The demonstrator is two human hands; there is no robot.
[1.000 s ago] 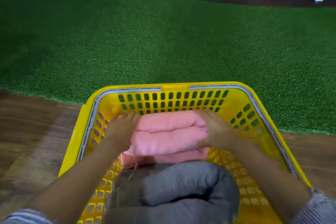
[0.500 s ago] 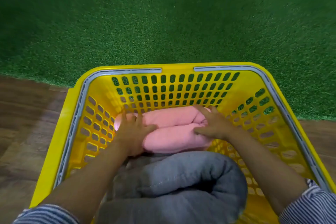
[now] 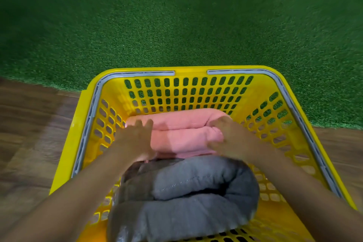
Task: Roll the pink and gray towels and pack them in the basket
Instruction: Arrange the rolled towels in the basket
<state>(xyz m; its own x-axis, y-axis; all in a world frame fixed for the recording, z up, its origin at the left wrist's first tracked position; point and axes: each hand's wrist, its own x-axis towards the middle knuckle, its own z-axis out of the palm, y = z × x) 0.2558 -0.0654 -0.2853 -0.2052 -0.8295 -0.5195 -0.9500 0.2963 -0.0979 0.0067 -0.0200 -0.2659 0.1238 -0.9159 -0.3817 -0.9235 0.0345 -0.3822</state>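
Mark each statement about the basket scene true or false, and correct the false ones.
1. The pink towel lies inside the yellow basket. True.
2. The gray towel lies on the green turf. False: it is rolled in the basket, nearer the person than the pink one.
3. Both hands are on the pink towel. True: the left hand and right hand rest at its two ends.
4. The basket walls are solid. False: they are pierced with rows of slots.

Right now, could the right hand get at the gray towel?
Probably yes: the right hand rests on the pink towel, and the gray towel lies uncovered just nearer in the basket.
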